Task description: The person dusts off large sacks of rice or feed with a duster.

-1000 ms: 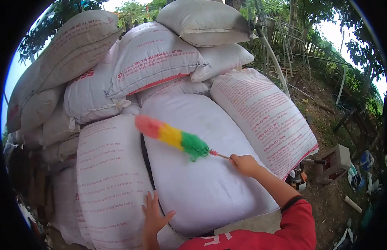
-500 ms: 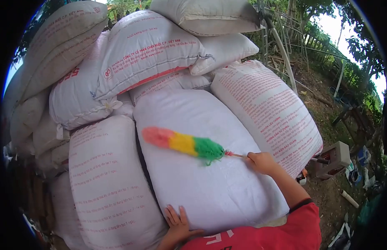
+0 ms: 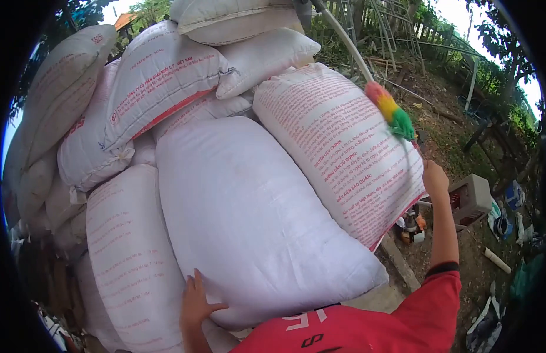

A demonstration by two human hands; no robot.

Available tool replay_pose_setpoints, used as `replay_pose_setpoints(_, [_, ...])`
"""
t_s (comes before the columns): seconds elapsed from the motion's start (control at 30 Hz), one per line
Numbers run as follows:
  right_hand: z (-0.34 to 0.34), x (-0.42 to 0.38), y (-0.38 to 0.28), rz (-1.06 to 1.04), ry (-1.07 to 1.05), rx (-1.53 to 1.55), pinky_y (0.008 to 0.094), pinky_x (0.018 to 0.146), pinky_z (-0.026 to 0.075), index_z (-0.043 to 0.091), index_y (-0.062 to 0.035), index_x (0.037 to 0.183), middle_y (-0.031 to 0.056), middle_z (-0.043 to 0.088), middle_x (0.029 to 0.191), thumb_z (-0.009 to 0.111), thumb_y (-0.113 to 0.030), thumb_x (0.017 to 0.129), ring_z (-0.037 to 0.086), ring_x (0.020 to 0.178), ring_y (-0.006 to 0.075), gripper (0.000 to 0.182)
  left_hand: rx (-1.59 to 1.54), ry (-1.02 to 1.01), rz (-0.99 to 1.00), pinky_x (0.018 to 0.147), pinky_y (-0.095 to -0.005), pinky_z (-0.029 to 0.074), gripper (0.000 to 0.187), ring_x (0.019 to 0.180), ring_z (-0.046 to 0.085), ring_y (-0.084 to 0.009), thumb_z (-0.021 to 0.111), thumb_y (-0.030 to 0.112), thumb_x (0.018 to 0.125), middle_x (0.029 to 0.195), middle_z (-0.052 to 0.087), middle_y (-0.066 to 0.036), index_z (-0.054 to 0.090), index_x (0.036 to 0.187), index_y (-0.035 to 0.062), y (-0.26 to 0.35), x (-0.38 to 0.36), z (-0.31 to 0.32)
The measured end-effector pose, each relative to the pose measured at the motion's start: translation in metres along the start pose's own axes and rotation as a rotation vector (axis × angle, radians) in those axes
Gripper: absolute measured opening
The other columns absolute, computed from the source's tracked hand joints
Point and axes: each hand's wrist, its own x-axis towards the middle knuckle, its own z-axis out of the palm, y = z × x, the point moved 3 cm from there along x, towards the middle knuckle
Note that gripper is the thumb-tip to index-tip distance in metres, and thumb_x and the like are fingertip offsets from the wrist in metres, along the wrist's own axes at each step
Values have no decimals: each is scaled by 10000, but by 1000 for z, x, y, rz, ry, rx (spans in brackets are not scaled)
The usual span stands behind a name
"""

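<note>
My right hand is closed around the handle of a feather duster with red, yellow and green bands. The duster points up and away, its fluffy head at the right edge of a white sack printed in red. Against the near left edge of a plain white sack rests my left hand, its fingers stretched out and its thumb apart. Left of that hand stands another printed sack.
More filled sacks are piled at the back and left. To the right, on the dirt ground, lie a grey plastic crate, a short pipe and scattered litter. A pale pole leans behind the pile.
My right hand has swung right and up, taking the duster from the plain sack to the far edge of the printed one. The view has shifted; my left hand stays at the plain sack.
</note>
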Motion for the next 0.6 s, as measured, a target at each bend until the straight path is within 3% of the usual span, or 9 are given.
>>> replay_pose_setpoints(0.03, [5, 3, 33, 24, -25, -43, 456, 665, 433, 537, -38, 827, 203, 583, 781, 351, -314, 881, 561, 758, 378, 337, -5, -4, 9, 1002, -485, 171, 1142, 1275, 82, -403, 679, 536, 592, 1352, 93, -302, 15, 1325, -35, 14, -6, 0])
replay_pose_setpoints(0.1, [3, -8, 76, 24, -44, -56, 452, 677, 433, 542, -29, 835, 206, 582, 784, 341, -325, 883, 558, 772, 379, 361, -81, 250, -73, 986, -508, 202, 936, 1255, 199, -375, 623, 516, 665, 1338, 220, -256, 167, 1337, 52, 46, -10, -6])
replay_pose_setpoints(0.17, [-7, -21, 102, 2, -46, -22, 451, 678, 432, 547, -24, 834, 206, 582, 781, 344, -330, 882, 557, 774, 376, 370, -54, 319, -33, 986, -508, 203, 879, 1259, 188, -376, 603, 502, 693, 1346, 211, -245, 189, 1336, 69, 107, -14, -12])
replay_pose_setpoints(0.23, [-6, -23, 129, -106, -165, 206, 456, 662, 426, 553, -29, 818, 203, 578, 767, 358, -336, 877, 553, 769, 372, 369, -20, 373, -12, 986, -508, 204, 824, 1264, 177, -377, 584, 489, 720, 1355, 202, -235, 211, 1334, 86, 146, -11, -8])
replay_pose_setpoints(0.3, [20, -11, 173, -114, -243, 293, 457, 641, 419, 548, -30, 811, 204, 572, 758, 369, -325, 876, 549, 757, 374, 351, -190, 127, 127, 984, -542, 163, 863, 1283, 87, -383, 584, 523, 704, 1378, 121, -236, 174, 1350, 125, 168, 9, 14])
replay_pose_setpoints(0.37, [53, 2, 214, -119, -314, 379, 459, 621, 412, 543, -31, 804, 205, 565, 748, 380, -314, 875, 544, 745, 376, 334, -51, 97, 20, 970, -577, 133, 922, 1284, 16, -390, 601, 544, 675, 1387, 54, -228, 133, 1358, 139, 192, 11, 20])
replay_pose_setpoints(0.43, [64, 10, 242, 13, -98, 51, 444, 581, 397, 523, -27, 794, 202, 552, 717, 395, -291, 875, 537, 707, 379, 304, 85, 66, -79, 956, -611, 102, 982, 1284, -55, -397, 618, 564, 645, 1397, -13, -220, 91, 1366, 154, 203, 13, 33])
replay_pose_setpoints(0.53, [67, 1, 251, 40, -66, 48, 430, 568, 389, 513, -16, 797, 192, 545, 692, 399, -279, 878, 533, 681, 378, 298, 156, 127, -161, 915, -665, 62, 1117, 1262, -153, -410, 659, 597, 565, 1393, -119, -202, 5, 1369, 181, 207, 22, 43])
replay_pose_setpoints(0.6, [76, -26, 243, 74, -67, 443, 428, 569, 390, 512, -15, 806, 176, 543, 669, 385, -288, 886, 530, 672, 382, 311, 122, 120, -195, 906, -673, 51, 1176, 1259, -178, -399, 695, 583, 523, 1393, -131, -197, -23, 1367, 188, 206, 22, 45])
